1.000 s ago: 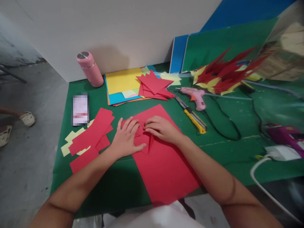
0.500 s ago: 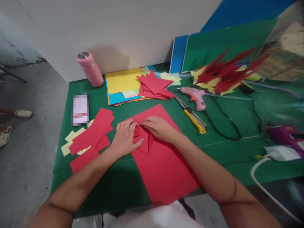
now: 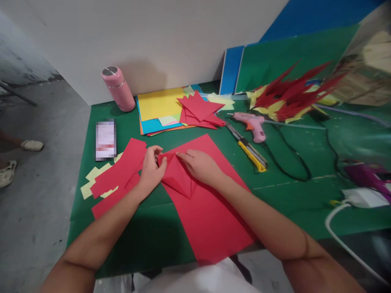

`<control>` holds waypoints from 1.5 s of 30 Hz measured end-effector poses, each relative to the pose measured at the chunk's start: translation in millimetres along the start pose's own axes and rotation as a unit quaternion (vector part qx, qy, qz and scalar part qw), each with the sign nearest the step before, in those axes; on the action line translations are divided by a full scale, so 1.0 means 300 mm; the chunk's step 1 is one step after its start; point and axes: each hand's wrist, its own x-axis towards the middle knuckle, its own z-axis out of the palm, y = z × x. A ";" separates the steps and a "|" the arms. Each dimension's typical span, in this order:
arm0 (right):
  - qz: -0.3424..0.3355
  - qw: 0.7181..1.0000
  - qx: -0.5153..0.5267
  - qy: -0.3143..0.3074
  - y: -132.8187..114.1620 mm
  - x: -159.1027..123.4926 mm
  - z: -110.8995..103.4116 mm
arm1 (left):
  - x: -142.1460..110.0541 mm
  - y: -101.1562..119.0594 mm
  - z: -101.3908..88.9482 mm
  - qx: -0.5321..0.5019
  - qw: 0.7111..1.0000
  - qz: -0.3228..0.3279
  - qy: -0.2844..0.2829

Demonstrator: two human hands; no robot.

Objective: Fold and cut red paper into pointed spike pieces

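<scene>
A partly folded piece of red paper (image 3: 179,179) lies on a large red paper sheet (image 3: 214,221), its lower tip pointing toward me. My left hand (image 3: 152,167) pinches its left corner between thumb and fingers, lifting that flap a little. With fingers closed together, my right hand (image 3: 201,165) holds the top of the fold down. Cut red strips (image 3: 119,169) and pale yellow paper pieces (image 3: 89,188) lie left of my left hand. A heap of folded red triangles (image 3: 200,108) sits beyond the sheet.
A pink flask (image 3: 119,89), a phone (image 3: 105,139) and coloured paper (image 3: 159,103) stand or lie at the back left. To the right are a yellow utility knife (image 3: 252,154), a pink glue gun (image 3: 252,125), a red-and-yellow paper flame (image 3: 284,95) and a white plug (image 3: 365,197) with its cable.
My left hand has moved left and now pinches the left corner, drawing that flap outward. The right hand has shifted slightly left along the top of the fold.
</scene>
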 end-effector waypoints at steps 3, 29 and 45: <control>0.019 0.999 -0.025 -0.022 -0.001 -0.008 -0.007 | 0.011 -0.006 0.002 -0.054 0.998 -0.030 0.001; 0.039 0.991 -0.085 -0.094 -0.004 -0.042 -0.038 | 0.052 0.012 -0.059 0.002 0.997 0.028 -0.072; 0.048 0.993 -0.064 -0.088 -0.004 -0.043 -0.043 | 0.049 0.003 -0.057 0.166 0.933 0.290 -0.137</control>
